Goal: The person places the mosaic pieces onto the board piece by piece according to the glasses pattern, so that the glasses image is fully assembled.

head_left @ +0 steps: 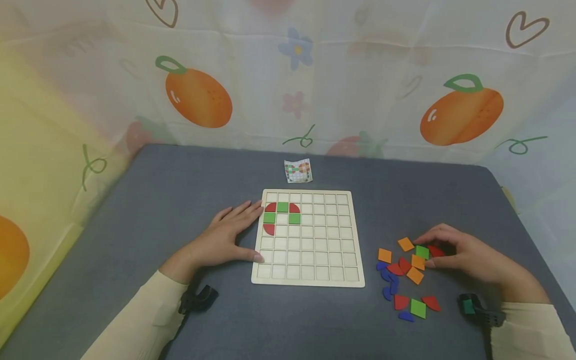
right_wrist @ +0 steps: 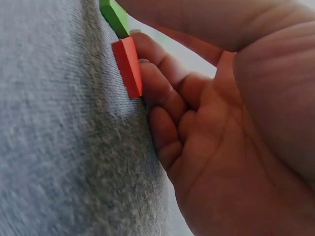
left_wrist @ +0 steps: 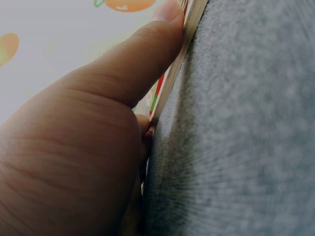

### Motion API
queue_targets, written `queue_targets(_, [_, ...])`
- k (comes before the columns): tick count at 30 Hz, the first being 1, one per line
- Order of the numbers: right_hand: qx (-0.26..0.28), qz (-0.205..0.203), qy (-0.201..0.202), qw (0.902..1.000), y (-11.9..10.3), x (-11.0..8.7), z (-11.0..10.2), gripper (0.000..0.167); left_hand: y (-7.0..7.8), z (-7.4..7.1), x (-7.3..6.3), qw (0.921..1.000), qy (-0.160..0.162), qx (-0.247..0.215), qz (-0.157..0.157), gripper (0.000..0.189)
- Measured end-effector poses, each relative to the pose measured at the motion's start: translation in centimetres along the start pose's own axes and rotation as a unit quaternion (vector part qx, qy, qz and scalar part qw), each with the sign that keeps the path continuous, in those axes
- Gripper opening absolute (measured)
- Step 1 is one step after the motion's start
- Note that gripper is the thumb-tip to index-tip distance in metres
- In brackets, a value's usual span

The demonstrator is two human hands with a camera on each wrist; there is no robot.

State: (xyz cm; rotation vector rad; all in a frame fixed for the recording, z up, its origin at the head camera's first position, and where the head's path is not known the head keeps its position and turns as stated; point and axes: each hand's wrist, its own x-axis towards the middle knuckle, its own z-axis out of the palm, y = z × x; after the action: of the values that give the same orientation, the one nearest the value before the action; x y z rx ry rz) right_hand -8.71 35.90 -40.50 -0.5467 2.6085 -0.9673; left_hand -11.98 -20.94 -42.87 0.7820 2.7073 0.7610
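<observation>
Green marks the square tile [head_left: 422,251] lying between the thumb and forefinger of the right hand [head_left: 470,257]; those two digits stand apart around it, and whether they pinch it I cannot tell. The other fingers bend beside a red quarter-round piece [head_left: 435,251], which touches the green tile's corner in the right wrist view. An orange square [head_left: 418,262] lies by the thumb tip, at seven o'clock from the green tile.

More loose red, orange, green and blue pieces spread from there toward seven o'clock. This scatter sits at four o'clock from the centre of the pale wooden grid board [head_left: 321,245]. At nine o'clock the left hand [head_left: 225,237] stretches out, thumb on the board's edge, fingertips at its side, gripping no tile.

Toward the board's ten o'clock, three green squares [head_left: 282,207] and three red quarter-rounds [head_left: 270,207] fill cells. A small printed card [head_left: 298,171] lies at twelve o'clock, on grey cloth [head_left: 189,175]; behind hangs a fruit-print curtain [head_left: 360,30].
</observation>
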Motion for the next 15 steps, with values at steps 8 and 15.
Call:
queue_targets(8, [0.011, -0.021, 0.012, 0.9997, 0.39, 0.06, 0.17, 0.034, 0.02, 0.05, 0.03, 1.0, 0.002, 0.0, -0.001, 0.123])
queue_targets(15, [-0.006, -0.012, 0.035, 0.9993, 0.34, 0.34, 0.42, 0.032, 0.03, 0.03, 0.01, 1.0, 0.002, 0.0, 0.0, 0.122])
